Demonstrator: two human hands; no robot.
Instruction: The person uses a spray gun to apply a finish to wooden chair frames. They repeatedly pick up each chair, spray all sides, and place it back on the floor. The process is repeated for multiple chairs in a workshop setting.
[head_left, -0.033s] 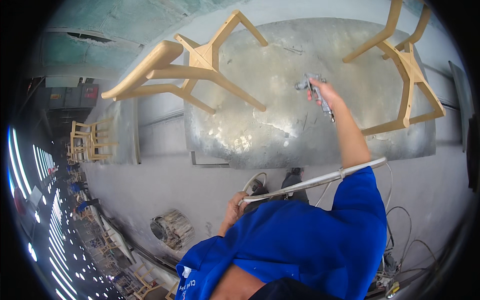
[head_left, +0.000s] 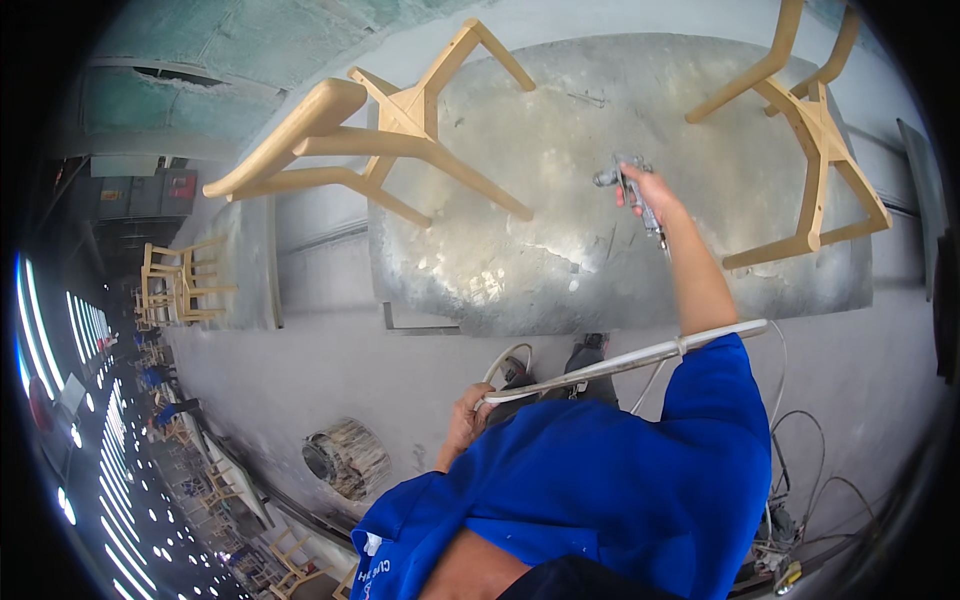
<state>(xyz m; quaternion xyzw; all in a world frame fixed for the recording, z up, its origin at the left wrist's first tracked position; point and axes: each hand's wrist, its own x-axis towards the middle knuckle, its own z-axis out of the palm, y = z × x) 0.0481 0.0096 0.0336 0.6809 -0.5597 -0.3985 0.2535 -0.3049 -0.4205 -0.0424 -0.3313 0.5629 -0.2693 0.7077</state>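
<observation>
A silver spray gun (head_left: 607,178) is gripped in my right hand (head_left: 655,192), held out over the grey metal-topped table (head_left: 540,270). Its nozzle points left, toward a pale wooden chair frame (head_left: 370,145) on the table's left part. Another wooden chair frame (head_left: 817,185) stands at the right end, apart from my hand. My left hand (head_left: 464,418), low by my waist, is closed round a pale hose (head_left: 600,374). This hose stretches across my body to my right upper arm, beneath the blue sleeve.
A crusted, round bucket-like container (head_left: 345,458) sits on the floor at lower left. Thin hoses (head_left: 820,470) and fittings lie on the floor at right. Further left, stacked wooden chairs (head_left: 180,280) stand beside a grey panel (head_left: 250,265). More chairs and people appear far left.
My right hand and the spray gun have shifted very slightly to the right. The chair frames and my left hand look the same.
</observation>
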